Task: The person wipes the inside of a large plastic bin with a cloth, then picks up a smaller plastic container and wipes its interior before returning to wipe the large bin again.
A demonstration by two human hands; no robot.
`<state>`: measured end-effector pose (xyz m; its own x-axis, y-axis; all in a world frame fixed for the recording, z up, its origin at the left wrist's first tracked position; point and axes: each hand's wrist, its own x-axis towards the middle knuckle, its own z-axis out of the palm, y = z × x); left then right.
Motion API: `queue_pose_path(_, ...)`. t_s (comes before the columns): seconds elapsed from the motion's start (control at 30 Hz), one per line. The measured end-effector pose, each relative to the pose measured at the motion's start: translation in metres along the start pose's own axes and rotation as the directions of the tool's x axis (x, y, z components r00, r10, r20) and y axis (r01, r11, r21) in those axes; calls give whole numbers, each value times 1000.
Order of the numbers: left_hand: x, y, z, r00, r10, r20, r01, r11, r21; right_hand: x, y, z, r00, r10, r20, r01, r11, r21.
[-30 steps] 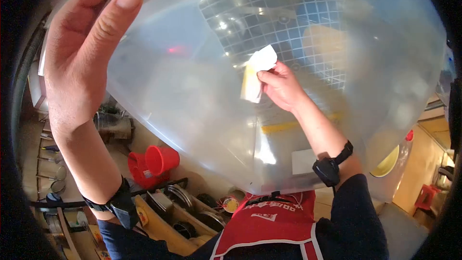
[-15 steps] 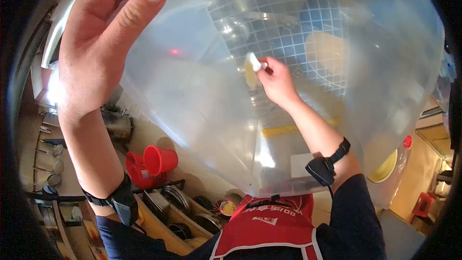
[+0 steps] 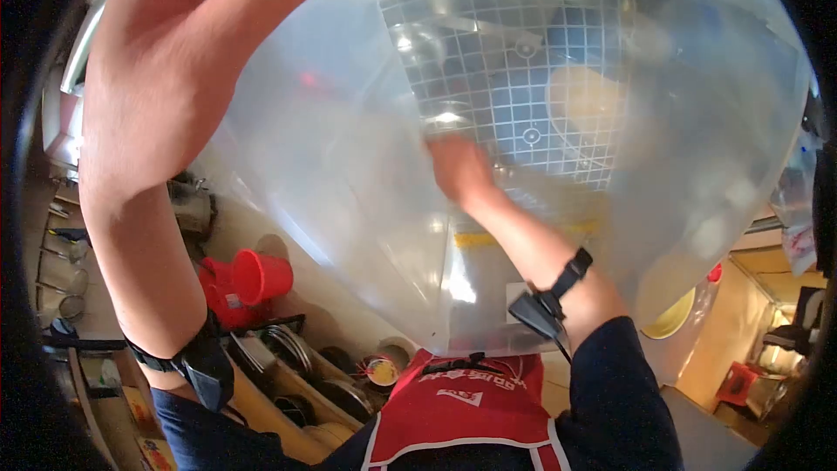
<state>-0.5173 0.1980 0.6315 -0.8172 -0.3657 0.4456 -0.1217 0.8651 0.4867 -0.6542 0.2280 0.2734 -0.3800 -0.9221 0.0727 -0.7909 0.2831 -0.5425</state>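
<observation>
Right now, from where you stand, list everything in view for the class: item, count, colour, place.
Large container: one, clear, centre.
Grid: one, whitish, seen through the container.
Strip: one, yellow, seen through the container, below the grid.
Red tubs: at least two, red, lower left.
Utensils: several, greyish, far left.
Round-rimmed vessel: one, yellowish, lower right.
Apron: one, red with white trim, bottom centre.
Strapped devices: two, black, one per forearm.
Sleeves: two, dark blue, lower corners.
Left grip: one, bare, upper left, by the container's edge; fingers partly out of frame.
Right grip: one, bare, blurred, centre; contents unclear.
</observation>
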Motion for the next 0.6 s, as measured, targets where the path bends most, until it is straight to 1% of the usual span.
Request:
queue_pose_path(0.03,-1,2,2,1000,4,2,-4,1000,6,-22,7,-2,977,-1,213,48,975,-218)
queue_pose_path(0.07,-1,4,1,1000,6,14,-6,1000,21,-36,17,-7,976,0,217,52,970,-237)
queue_pose_path(0.13,2,7,1,999,3,32,-4,999,48,-58,33,-24,983,-126,136,155,962,-226)
queue_pose_path(0.17,1,10,1,999,1,38,-3,998,63,-54,33,-42,992,-121,-40,112,977,-180)
queue_pose_path(0.2,-1,11,4,999,3,46,-6,997,71,-45,25,-70,972,-99,-213,73,989,-125)
queue_pose_path(0.23,0,13,4,999,4,53,-8,996,87,-36,11,-100,925,-125,-358,96,991,-98)
queue_pose_path(0.27,3,14,2,999,4,49,-9,995,100,-24,-4,-129,853,-145,-501,115,989,-89)
queue_pose_path(0.3,2,15,1,999,3,46,-8,994,107,-7,-11,-143,759,-263,-595,194,965,-179)
queue_pose_path(0.33,1,16,1,999,-3,49,-2,993,119,10,-16,-151,649,-382,-658,260,924,-280)
queue_pose_path(0.4,-2,22,1,998,-37,50,29,987,156,41,-27,-157,500,-559,-661,409,825,-389)
queue_pose_path(0.47,-7,36,7,996,-76,52,64,978,197,59,-38,-164,612,-608,-506,381,787,-484)
queue_pose_path(0.5,-7,40,8,993,-102,58,86,971,222,67,-29,-166,623,-611,-489,376,782,-497)
queue_pose_path(0.57,-5,51,9,984,-162,69,137,951,278,83,-12,-173,610,-683,-403,328,680,-656)
queue_pose_path(0.6,-2,55,4,982,-177,73,147,942,301,85,-2,-182,615,-684,-393,318,671,-669)
